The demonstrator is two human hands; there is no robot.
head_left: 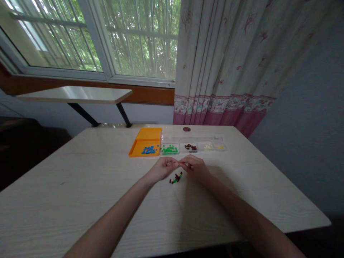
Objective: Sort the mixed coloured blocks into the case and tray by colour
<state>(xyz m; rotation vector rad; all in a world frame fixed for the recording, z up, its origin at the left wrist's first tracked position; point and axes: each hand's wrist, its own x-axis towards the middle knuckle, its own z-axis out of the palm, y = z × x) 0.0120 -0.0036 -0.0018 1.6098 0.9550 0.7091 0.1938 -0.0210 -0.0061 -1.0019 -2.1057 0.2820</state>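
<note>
My left hand (163, 167) and my right hand (194, 167) meet fingertip to fingertip above the table (80, 186), both with fingers pinched closed. What they pinch is too small to make out. Just below them lies a small pile of beads (176, 177), dark red and green with a yellow one. Beyond the hands stands an orange tray (146, 141) with blue beads (148, 149) in it. Beside it is a row of clear boxes: green beads (169, 149), dark red beads (190, 147), and pale yellow beads (209, 146).
A dark round spot (186, 129) lies near the table's far edge. A white shelf (75, 94) on black brackets juts out under the window at the left. A pink-hemmed curtain (223, 71) hangs behind the table. The table's right edge falls away at the right.
</note>
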